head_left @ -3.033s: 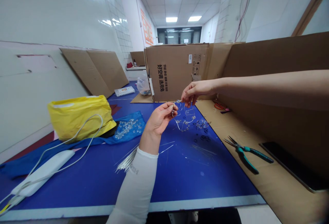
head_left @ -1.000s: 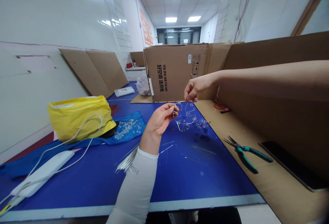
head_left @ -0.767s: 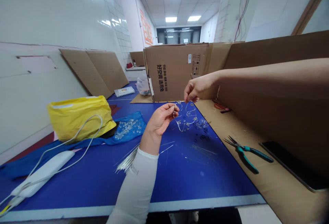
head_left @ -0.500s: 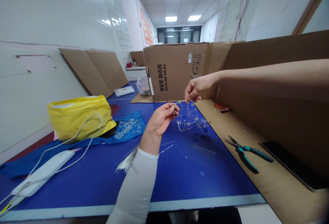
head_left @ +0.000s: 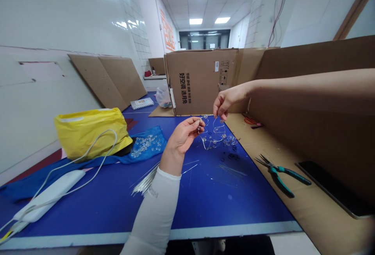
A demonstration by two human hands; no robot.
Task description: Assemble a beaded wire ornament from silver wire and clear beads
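Between my hands hangs a beaded wire loop, thin silvery wire bent in curves with clear beads along it. My left hand, its wrist in a white sleeve, pinches the loop's left side at a bead. At the upper right, my right hand has thumb and fingers closed on the wire's other end. Below and behind the loop, small dark rings and a little heap of clear pieces lie on the blue table. A bundle of straight wires rests by my left forearm.
Green-handled pliers, red-handled scissors and a dark phone lie on cardboard at the right. Clear beads sit on blue cloth at the left, near a yellow bag and white power strip. A cardboard box stands behind.
My right hand has shifted slightly right, away from the left hand. The upper part of the wire loop has spread wider. My left hand stays in place.
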